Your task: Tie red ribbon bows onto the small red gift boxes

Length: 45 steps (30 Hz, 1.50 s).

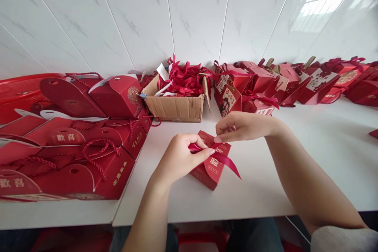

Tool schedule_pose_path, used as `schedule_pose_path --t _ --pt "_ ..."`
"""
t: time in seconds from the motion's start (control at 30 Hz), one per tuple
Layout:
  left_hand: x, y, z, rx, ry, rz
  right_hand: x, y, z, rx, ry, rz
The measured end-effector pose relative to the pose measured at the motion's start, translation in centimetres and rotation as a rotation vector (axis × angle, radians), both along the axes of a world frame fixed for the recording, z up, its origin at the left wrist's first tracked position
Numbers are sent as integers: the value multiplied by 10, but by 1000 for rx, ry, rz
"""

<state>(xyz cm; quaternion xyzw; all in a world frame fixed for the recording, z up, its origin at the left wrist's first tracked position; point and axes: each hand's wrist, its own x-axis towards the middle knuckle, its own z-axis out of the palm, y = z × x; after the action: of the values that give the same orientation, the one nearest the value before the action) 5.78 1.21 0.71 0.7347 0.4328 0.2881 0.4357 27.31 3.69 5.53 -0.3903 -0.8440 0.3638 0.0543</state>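
A small red gift box (203, 173) with pale printed lettering lies on the white table in front of me, turned at an angle. A dark red ribbon (226, 161) crosses its top, one tail hanging toward the lower right. My left hand (181, 157) pinches the ribbon between thumb and fingers over the box's left side. My right hand (242, 127) is closed at the box's upper edge, thumb and fingertips together at the middle of the ribbon; what lies between them is too small to make out.
A cardboard box (177, 108) of red ribbons stands against the tiled wall. Stacked red boxes with cord handles (79, 165) fill the left side, beside a red basket (17, 90). Finished-looking red gift boxes (256, 82) line the wall to the right.
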Motion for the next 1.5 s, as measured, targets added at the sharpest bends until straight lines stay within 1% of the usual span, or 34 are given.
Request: schedule_pose_path --t 0.43,0.57,0.67,0.77,0.83,0.87,0.97,1.07,1.2,1.37,1.5 --pt "0 0 -1 -19 4 -7 4 2 -2 -28 6 32" --pt "-1 2 -2 8 8 -8 0 3 -4 47 76 35" --pt "-1 2 -1 26 -40 -7 -3 3 -5 101 129 34" --pt "-3 3 3 6 -108 26 -5 2 -4 124 153 -42" --pt "-4 3 6 -36 -148 50 -7 1 -4 182 178 -110" --pt "-4 3 8 -62 -174 55 -9 -1 -4 221 191 -122" --pt "-5 3 8 -102 -267 42 -15 -7 -4 295 223 -67" --pt "-6 4 5 -87 -331 38 -24 -14 -5 317 203 -23" --pt "-7 5 1 -106 -366 34 -33 -21 -4 329 141 -30" --pt "-6 3 5 -201 -385 -18 -38 -22 -6 400 43 -89" --pt "-4 2 7 -193 -344 -9 -39 -20 -9 410 44 -62"
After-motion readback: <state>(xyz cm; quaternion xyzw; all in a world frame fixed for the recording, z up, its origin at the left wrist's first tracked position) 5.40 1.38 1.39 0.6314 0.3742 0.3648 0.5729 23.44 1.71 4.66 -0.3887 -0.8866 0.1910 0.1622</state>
